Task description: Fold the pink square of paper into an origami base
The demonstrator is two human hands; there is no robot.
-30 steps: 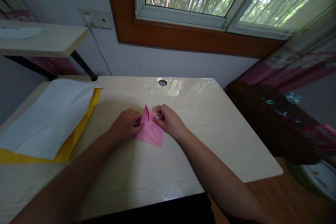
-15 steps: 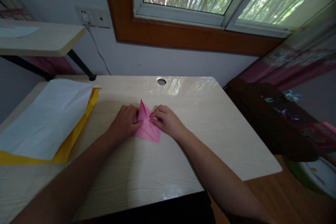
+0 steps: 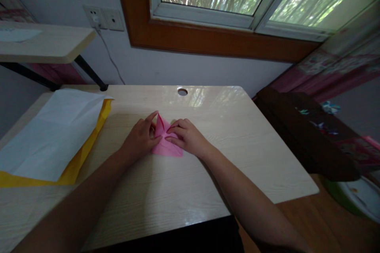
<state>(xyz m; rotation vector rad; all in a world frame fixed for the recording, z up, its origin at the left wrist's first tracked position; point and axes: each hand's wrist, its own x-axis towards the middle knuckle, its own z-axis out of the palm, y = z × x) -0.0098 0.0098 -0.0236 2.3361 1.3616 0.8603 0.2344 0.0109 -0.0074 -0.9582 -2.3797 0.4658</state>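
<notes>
Both hands work on a small pink sheet of folded paper [image 3: 166,148] that lies flat near the middle of the pale wood-grain table [image 3: 184,189], a little toward its far edge. The left hand [image 3: 139,140] presses the paper's left side with its fingers bent, the forefinger raised toward the upright pink point at the top. The right hand [image 3: 185,136] lies over the right side, fingertips pinching and flattening a flap at the centre line. Neither hand lifts the paper; both pin it to the table.

Judging by the shape, the folding is well under way: several creases are set, the sheet is already a compact pointed form with 1 tip standing up, and the flaps at the middle are not yet pressed flat. What the finished figure will be I cannot tell.

Against the picture from 1 second ago, the visible pink area is smaller and lower, the bottom corner has drawn in, and the right hand has slid further over the paper, while the left forefinger has lifted.

Toward the left edge of the table lies a large white paper sheet [image 3: 53,130] on a yellow sheet [image 3: 74,170]. A round cable hole [image 3: 182,91] sits near the far edge.
</notes>
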